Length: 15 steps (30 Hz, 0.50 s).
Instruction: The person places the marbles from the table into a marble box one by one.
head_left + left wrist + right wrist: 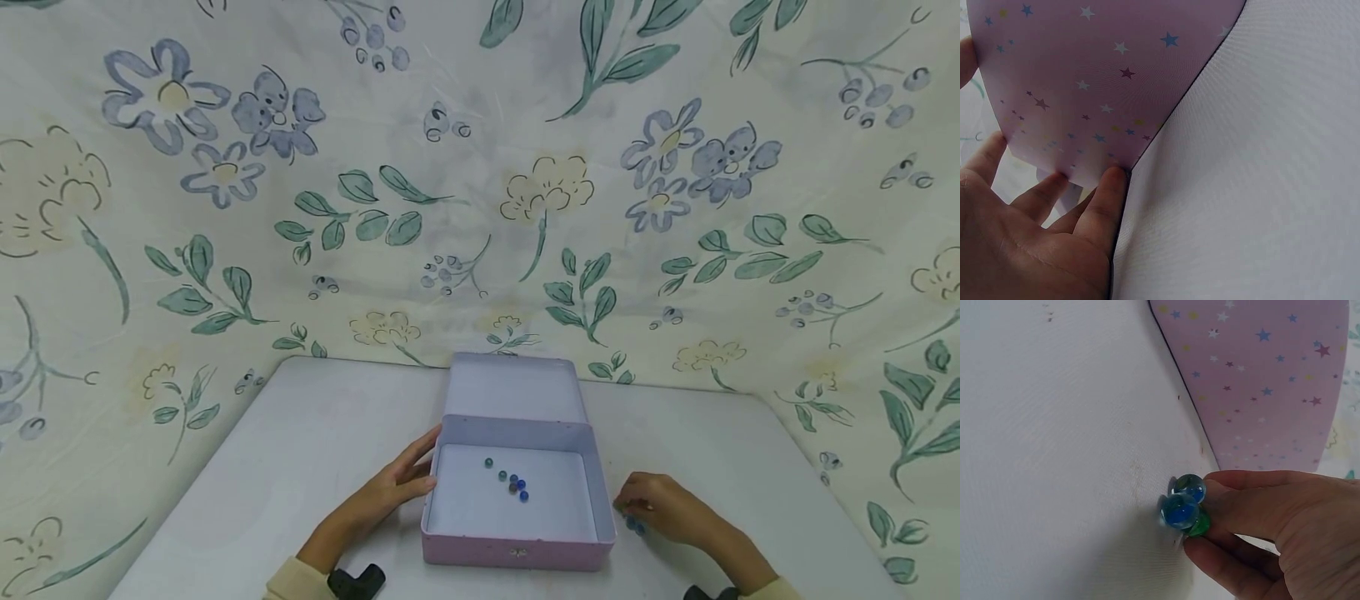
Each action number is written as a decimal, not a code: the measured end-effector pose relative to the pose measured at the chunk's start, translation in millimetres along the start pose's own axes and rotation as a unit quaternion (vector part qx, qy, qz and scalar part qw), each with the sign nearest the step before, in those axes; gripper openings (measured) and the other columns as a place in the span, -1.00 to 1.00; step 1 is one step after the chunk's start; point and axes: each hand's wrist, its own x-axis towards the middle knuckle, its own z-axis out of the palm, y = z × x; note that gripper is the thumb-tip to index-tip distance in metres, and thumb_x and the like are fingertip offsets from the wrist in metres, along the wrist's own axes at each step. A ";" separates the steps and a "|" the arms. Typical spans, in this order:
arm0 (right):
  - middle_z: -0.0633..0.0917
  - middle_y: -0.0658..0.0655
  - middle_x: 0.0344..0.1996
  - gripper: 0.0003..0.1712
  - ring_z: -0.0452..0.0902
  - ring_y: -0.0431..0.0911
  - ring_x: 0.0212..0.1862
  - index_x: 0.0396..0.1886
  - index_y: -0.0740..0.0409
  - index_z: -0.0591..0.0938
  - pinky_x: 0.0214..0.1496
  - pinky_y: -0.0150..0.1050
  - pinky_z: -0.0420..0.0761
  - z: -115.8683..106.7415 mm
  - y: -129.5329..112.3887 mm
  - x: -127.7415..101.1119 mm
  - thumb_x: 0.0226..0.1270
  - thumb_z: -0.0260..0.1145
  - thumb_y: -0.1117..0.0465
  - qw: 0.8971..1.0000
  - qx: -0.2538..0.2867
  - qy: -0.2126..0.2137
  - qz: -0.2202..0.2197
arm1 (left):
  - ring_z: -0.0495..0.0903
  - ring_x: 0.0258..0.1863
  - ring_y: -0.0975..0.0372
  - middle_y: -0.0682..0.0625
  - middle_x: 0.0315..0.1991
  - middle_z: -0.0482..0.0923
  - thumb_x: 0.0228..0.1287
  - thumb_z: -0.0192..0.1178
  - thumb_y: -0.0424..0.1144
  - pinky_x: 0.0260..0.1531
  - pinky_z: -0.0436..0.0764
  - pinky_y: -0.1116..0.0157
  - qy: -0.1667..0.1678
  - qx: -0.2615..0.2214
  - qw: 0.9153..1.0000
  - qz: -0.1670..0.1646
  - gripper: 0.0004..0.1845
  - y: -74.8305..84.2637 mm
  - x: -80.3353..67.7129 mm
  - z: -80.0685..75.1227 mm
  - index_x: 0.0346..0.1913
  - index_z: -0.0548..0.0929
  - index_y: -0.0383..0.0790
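Five marbles (pixel 514 482) lie in the open pink tin (pixel 517 552), lower centre; right hand (pixel 663 507) pinches three marbles (pixel 1183 507) on the counter (pixel 300 450); left hand (pixel 390 487), fingers straight, steadies the tin.

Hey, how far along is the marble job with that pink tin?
Partly done, it seems. Six or so marbles already lie inside the open pink tin. The right hand pinches a few blue and green marbles at the white table, beside the tin's right wall. The left hand rests against the tin's left wall. Left: getting these marbles in; the lid stands open.
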 end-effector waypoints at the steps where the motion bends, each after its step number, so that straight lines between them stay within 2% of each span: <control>1: 0.75 -0.02 -0.29 -0.84 0.64 -0.33 -0.22 -0.24 0.19 0.78 -0.21 -0.42 0.67 0.2 -0.1 0.1 0.20 0.39 0.43 1.000 -0.002 0.002 0.000 | -0.09 0.53 -0.39 -0.21 0.64 -0.31 0.52 0.01 -0.22 0.37 0.09 -0.40 0.001 0.001 1.000 0.000 -0.22 0.2 0.0 -0.1 0.63 -0.14 0.12; 15: 0.75 -0.03 -0.33 -0.86 0.64 -0.34 -0.26 -0.27 0.18 0.78 -0.25 -0.43 0.67 0.0 -0.9 0.6 0.20 0.40 0.42 1.000 -0.017 0.021 -0.001 | -0.09 0.53 -0.39 -0.19 0.64 -0.31 0.52 0.00 -0.20 0.36 0.12 -0.40 0.002 0.006 1.000 -0.004 -0.23 0.0 0.1 0.6 0.62 -0.13 0.18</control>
